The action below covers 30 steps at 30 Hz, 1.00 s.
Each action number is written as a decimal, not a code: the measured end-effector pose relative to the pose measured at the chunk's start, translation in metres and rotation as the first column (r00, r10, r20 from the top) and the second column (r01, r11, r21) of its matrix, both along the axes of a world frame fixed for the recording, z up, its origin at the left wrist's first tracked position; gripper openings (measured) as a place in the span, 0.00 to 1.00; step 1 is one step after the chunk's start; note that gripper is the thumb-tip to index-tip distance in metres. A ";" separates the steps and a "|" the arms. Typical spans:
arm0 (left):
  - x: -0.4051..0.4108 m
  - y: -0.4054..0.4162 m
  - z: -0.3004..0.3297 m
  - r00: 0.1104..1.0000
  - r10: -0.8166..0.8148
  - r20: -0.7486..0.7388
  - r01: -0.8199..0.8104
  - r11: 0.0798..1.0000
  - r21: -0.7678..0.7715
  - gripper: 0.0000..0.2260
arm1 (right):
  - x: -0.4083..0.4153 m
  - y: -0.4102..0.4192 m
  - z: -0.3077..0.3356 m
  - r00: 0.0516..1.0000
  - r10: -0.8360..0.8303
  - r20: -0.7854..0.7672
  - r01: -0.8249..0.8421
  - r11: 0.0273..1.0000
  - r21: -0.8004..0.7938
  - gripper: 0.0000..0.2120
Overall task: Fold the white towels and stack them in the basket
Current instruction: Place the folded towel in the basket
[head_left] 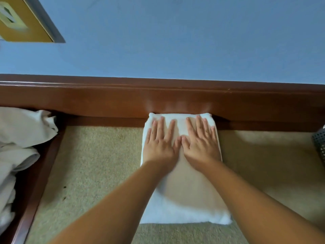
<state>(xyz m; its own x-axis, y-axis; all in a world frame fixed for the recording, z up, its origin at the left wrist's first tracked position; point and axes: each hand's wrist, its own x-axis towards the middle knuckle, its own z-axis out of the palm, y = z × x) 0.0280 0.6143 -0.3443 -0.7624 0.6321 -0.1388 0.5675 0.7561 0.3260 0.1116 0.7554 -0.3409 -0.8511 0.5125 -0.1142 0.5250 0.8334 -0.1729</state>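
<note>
- Your left hand (159,144) lies flat on the folded towel (182,205), fingers straight and spread, gripping nothing.
- Your right hand (202,143) presses flat just beside it, thumbs almost touching, fingers straight too.
- The towel lies on the beige carpet (91,166), its far edge against the brown wooden ledge (123,101).
- Crumpled white towels (19,134) sit at your left.
- A perforated basket (320,143) peeks in at the right edge.

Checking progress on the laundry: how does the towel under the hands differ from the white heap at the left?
The folded towel lies flat and rectangular on the carpet; the heap of towels is crumpled. Both hands press the folded towel; nothing touches the heap. Both are white.
</note>
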 end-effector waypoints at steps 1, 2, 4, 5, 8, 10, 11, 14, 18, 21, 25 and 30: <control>-0.002 0.003 -0.003 1.000 0.003 -0.011 -0.003 1.000 0.005 0.29 | -0.003 0.002 -0.004 1.000 0.000 0.009 0.000 1.000 0.002 0.33; -0.002 0.004 -0.004 1.000 0.005 -0.002 -0.005 1.000 0.000 0.29 | -0.004 0.002 -0.003 0.999 0.001 0.034 -0.001 1.000 -0.016 0.33; -0.002 0.005 0.004 0.999 -0.006 0.051 0.008 0.999 -0.052 0.30 | -0.004 0.004 0.006 0.996 0.018 0.090 -0.011 0.997 -0.076 0.32; 0.000 0.003 0.016 0.996 -0.012 0.088 0.019 0.996 -0.082 0.30 | -0.003 0.003 0.017 0.992 0.026 0.125 -0.012 0.994 -0.110 0.32; 0.010 -0.002 0.041 0.987 -0.005 0.158 0.022 0.994 -0.105 0.31 | 0.002 -0.010 0.041 0.983 0.017 0.184 0.016 0.984 -0.177 0.33; 0.044 -0.021 0.055 0.988 0.005 0.152 0.007 0.997 -0.076 0.31 | 0.028 -0.038 0.052 0.988 0.039 0.152 -0.015 0.988 -0.155 0.33; 0.065 -0.035 0.055 0.989 -0.002 0.150 0.011 0.998 -0.058 0.33 | 0.048 -0.053 0.054 0.989 0.067 0.130 -0.047 0.988 -0.150 0.32; 0.104 -0.076 0.028 0.995 -0.033 0.097 0.037 0.999 -0.038 0.30 | 0.099 -0.076 0.045 0.983 0.118 0.142 -0.102 0.988 -0.118 0.30; 0.102 -0.079 -0.009 0.998 -0.055 0.014 0.055 0.998 -0.016 0.29 | 0.099 -0.071 0.021 0.987 0.086 0.138 -0.075 0.994 -0.081 0.30; 0.098 -0.079 0.002 0.991 -0.097 0.094 0.101 0.994 -0.045 0.31 | 0.097 -0.066 0.023 0.979 0.136 0.149 -0.114 0.982 -0.148 0.31; 0.092 -0.123 0.032 0.932 -0.327 0.154 0.341 0.937 -0.073 0.42 | 0.132 -0.052 0.047 0.942 0.319 0.108 -0.278 0.917 -0.287 0.36; 0.106 -0.190 0.011 0.889 -0.457 -0.029 0.458 0.888 0.047 0.37 | 0.213 -0.053 0.027 0.924 0.315 -0.217 -0.359 0.910 -0.206 0.38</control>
